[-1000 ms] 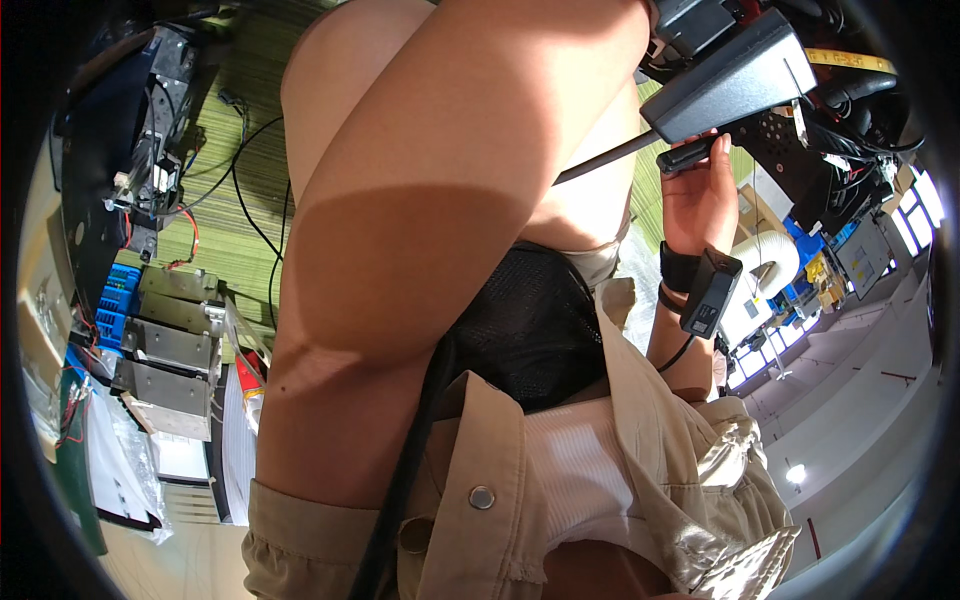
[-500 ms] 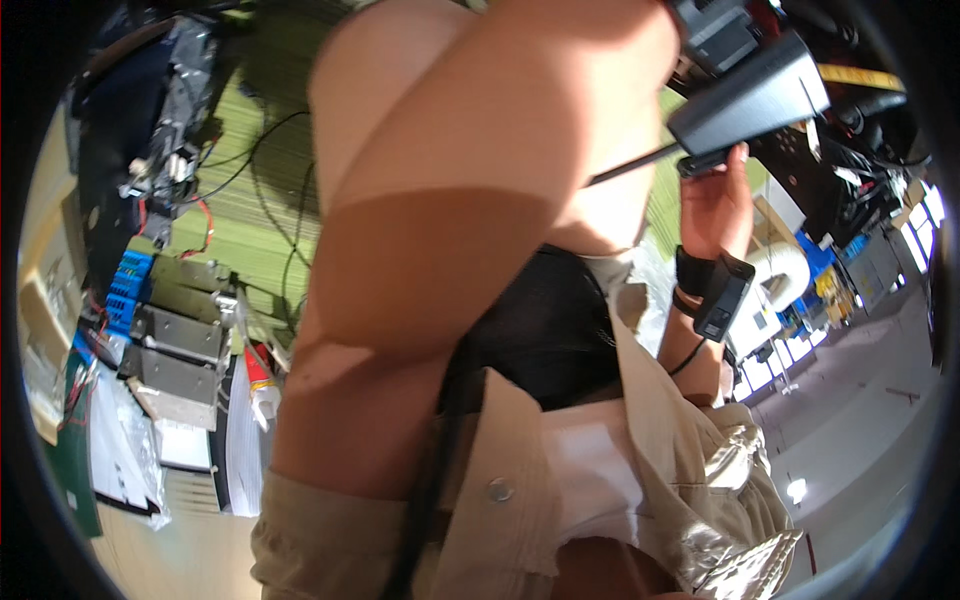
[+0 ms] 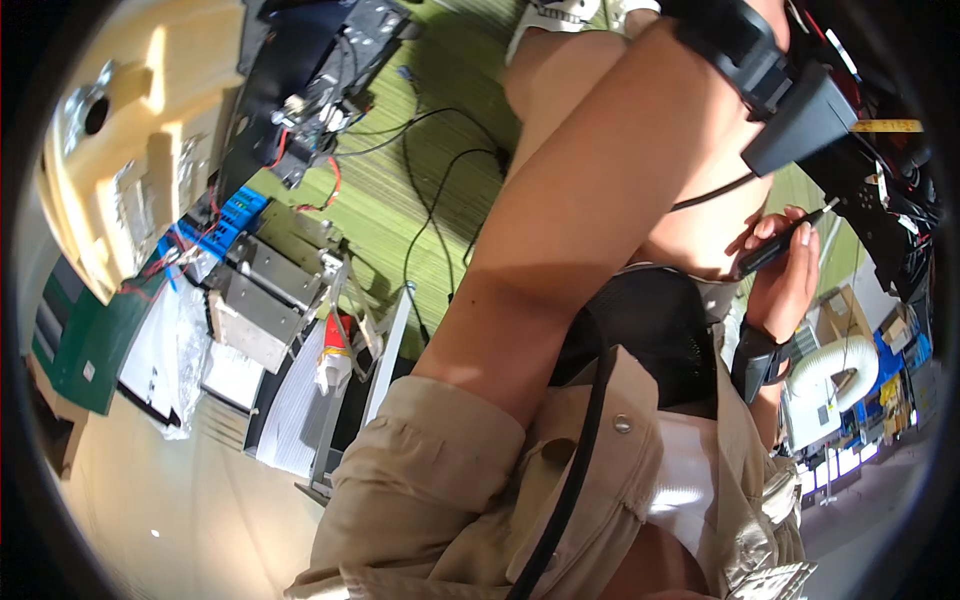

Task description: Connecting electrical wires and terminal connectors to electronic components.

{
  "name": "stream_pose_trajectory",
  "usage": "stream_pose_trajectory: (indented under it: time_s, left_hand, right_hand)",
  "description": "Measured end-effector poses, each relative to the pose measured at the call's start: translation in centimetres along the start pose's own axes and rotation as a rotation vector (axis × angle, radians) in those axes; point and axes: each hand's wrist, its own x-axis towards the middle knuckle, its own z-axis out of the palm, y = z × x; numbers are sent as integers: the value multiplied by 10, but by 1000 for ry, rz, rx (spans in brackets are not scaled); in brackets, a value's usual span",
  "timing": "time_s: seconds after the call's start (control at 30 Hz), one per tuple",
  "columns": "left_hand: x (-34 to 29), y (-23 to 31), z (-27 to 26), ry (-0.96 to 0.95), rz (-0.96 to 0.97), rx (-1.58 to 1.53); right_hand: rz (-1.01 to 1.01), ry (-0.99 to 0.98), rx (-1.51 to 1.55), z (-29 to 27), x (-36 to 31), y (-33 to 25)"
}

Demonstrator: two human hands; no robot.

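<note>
My right hand (image 3: pixel 785 285), at the right, closes its fingers around a slim black screwdriver (image 3: pixel 768 250). The tool's thin pale metal tip points up and right, toward dark machine parts (image 3: pixel 870 190). My left forearm crosses the middle of the view to the upper right, its wrist wearing a black strapped device (image 3: pixel 735 45). Beyond that wrist, only a little of my left hand (image 3: pixel 772 12) shows at the top edge; its fingers are out of sight. A dark grey wedge-shaped box (image 3: pixel 805 120) with a black cable sits by the left wrist, above my right hand.
Green striped flooring (image 3: pixel 440 70) has loose black cables (image 3: pixel 430 200) on it. To the left are metal brackets (image 3: pixel 265 300), a blue part (image 3: pixel 235 215), a red-and-white bottle (image 3: pixel 335 350) and a cream moulded panel (image 3: pixel 150 130). A white ribbed hose (image 3: pixel 835 370) lies beyond my right wrist.
The view has shifted, so the surroundings sit further right. My right hand has moved down from the grey box, and its screwdriver now shows more clearly. My left forearm stays extended.
</note>
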Motion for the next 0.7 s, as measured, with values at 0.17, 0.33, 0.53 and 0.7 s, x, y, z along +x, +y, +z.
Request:
stream_pose_trajectory:
  time_s: [0.17,0.33,0.53,0.7]
  left_hand:
    - [-21,104,-49,-51,129,343]
    - [-139,225,-182,408,346,609]
    - [-259,269,-334,1103,305,606]
    - [-228,225,-381,1480,210,620]
  right_hand:
    - [-120,-40,-212,10,-11,4]
    - [-211,33,-247,5,2,19]
    - [-262,48,-214,13,5,28]
    - [-312,146,-166,11,11,28]
